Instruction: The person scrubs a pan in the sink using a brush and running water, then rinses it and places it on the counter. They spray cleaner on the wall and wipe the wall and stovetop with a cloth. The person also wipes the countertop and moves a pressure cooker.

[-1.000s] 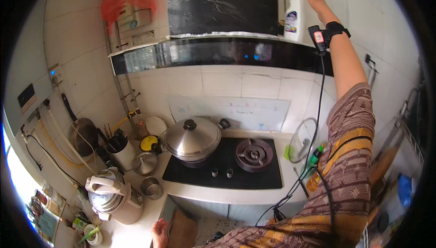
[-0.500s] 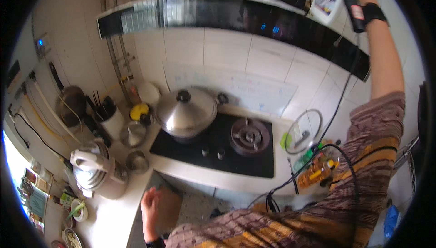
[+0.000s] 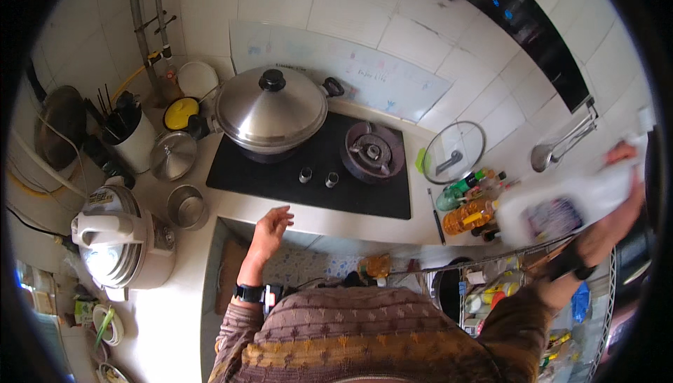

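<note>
At the right, my right hand [image 3: 629, 187] grips a large white plastic bottle [image 3: 515, 216], which lies tilted on its side in the air. It is blurred by motion and has a dark picture label. Just beyond its base stand several oil and sauce bottles [image 3: 457, 219] on the counter. My left hand [image 3: 272, 232] hovers empty in front of the counter's near edge, fingers loosely apart. Past it, a black gas hob [image 3: 301, 197] bears a big lidded steel wok [image 3: 270, 113] on its left side and a bare burner [image 3: 373, 150] on its right.
A glass lid [image 3: 466, 146] leans against the back wall, with ladles [image 3: 554, 152] hanging to its right. The range hood's dark edge [image 3: 533, 39] juts out above. On the left counter are a pressure cooker [image 3: 123, 239], a steel cup [image 3: 186, 208] and a utensil holder [image 3: 137, 141].
My right hand has come down from beside the range hood with the white bottle, tilting it sideways. My left hand has risen toward the hob, and the view has shifted.
</note>
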### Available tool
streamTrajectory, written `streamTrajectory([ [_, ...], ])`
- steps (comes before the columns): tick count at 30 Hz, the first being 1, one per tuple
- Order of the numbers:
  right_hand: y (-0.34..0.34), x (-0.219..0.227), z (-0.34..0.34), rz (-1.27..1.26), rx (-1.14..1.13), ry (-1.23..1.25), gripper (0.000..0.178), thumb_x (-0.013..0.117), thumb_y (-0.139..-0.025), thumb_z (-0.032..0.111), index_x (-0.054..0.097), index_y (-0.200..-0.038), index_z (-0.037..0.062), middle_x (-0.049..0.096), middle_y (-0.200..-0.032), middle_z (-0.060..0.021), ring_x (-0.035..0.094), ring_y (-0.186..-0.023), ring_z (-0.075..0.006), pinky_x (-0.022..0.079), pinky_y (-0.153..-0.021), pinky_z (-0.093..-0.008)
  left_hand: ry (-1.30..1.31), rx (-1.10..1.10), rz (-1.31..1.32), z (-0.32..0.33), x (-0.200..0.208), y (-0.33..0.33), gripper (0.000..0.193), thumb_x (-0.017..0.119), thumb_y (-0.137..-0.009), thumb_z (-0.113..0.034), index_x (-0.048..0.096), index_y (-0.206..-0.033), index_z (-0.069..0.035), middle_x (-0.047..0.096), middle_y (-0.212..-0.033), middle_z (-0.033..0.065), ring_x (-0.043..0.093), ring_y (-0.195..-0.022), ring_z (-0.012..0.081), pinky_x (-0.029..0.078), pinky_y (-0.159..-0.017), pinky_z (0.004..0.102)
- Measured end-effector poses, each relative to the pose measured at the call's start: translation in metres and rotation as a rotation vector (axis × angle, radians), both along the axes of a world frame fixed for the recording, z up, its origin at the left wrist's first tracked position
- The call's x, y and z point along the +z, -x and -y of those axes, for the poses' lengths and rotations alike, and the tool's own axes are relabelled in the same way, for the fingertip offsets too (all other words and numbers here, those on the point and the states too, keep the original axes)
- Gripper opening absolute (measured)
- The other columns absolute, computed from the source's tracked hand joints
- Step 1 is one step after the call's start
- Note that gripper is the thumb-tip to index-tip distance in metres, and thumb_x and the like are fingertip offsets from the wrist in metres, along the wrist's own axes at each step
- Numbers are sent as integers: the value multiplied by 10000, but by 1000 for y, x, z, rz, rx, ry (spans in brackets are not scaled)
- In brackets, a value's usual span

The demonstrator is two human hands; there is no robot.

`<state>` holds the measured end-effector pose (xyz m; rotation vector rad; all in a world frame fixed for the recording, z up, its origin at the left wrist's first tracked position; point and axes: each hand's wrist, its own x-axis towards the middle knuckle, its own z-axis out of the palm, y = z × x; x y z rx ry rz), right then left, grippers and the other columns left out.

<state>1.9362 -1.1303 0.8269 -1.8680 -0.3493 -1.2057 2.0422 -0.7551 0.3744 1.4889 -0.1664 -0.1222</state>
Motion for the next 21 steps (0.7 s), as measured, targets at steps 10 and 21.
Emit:
streamTrajectory([
  [10, -112, -214, -18, -731, 330, -794, 300, 570, -815, 103, 544, -1092, -11, 550, -813, -82, 525, -739, -169, 458, -657, -302, 40, 79, -249, -37, -78, 44, 308, 451, -866, 36, 501, -1170, 37, 621, -1006, 131, 608, -882, 178, 476, -809, 281],
  [21, -277, -190, -60, -154, 240, -220, 224, 528, -801, 38, 542, -1021, -1, 568, -941, -83, 513, -787, -146, 437, -734, -271, 215, 555, -509, -59, -156, 94, 259, 441, -840, 77, 509, -1088, 44, 605, -890, 99, 571, -856, 153, 459, -782, 272],
])
